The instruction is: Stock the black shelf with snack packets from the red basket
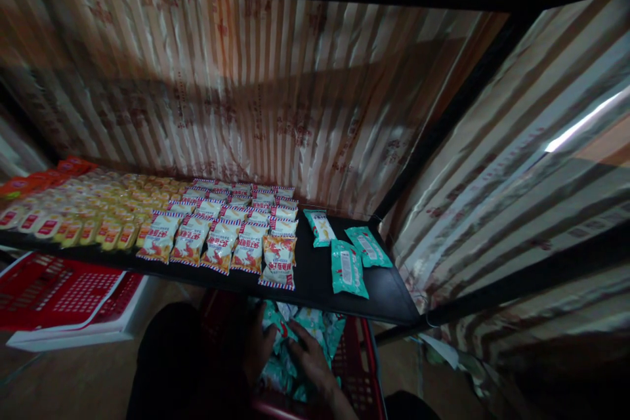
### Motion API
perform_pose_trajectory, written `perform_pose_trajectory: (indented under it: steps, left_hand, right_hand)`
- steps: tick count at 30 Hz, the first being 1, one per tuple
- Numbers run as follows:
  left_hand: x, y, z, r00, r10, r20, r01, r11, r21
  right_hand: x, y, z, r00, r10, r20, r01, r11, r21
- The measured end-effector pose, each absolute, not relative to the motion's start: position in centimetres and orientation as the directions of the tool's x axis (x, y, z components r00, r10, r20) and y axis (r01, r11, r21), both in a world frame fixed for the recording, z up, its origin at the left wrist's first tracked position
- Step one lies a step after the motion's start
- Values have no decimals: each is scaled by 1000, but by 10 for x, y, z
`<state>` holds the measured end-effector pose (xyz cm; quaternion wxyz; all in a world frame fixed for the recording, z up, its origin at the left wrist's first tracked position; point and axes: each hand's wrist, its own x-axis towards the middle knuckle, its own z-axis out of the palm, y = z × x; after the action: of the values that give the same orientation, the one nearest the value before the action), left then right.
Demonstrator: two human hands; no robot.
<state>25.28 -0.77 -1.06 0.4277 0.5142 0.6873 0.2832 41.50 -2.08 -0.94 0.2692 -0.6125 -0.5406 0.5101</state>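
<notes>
Both my hands are down in a red plastic basket (361, 374) of teal snack bags (308, 321), below the shelf's front edge. My left hand (260, 344), dark and partly in shadow, has its thumb on a teal snack bag (273, 320) and seems closed on its side. From the right, my right hand (312, 361) reaches in with fingers apart, the tips touching the bags near that one. Above, three teal snack bags lie apart on the black shelf (315, 275): one at the back (319, 228), one at the right (369, 247), one in front (348, 269).
Rows of white-and-orange snack bags (216, 243) fill the shelf's middle, with yellow packs (113, 210) and orange packs (54, 174) farther left. A red basket (63, 289) is at lower left. Black posts (443, 118) and striped sheeting (246, 98) enclose the shelf.
</notes>
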Motion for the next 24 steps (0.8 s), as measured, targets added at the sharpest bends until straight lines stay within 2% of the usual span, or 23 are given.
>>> perform_pose_trajectory:
  steps: [4,7,10,13,17,24]
  left_hand:
    - [257,-10,-9,-138,955,-261,422,295,857]
    - [256,-10,0,-131,942,-309,397,335,855]
    - [251,-10,9,-94,935,-343,450,347,823]
    - [244,-15,9,-80,918,-387,500,373,782]
    - [235,-29,0,-112,890,-441,561,423,711]
    - [226,-20,-14,-79,883,-462,574,419,704]
  right_hand:
    - [409,-24,-1,-114,950,-290,353,-234,-906]
    - [402,-23,5,-86,970,-227,345,-185,-920]
    - [396,-22,8,-39,981,-192,362,-166,-917]
    - [398,-25,3,76,972,-223,475,-232,-849]
    - [418,-37,-11,263,924,-276,648,-381,-659]
    - [465,-52,-38,383,825,-416,602,-564,-565]
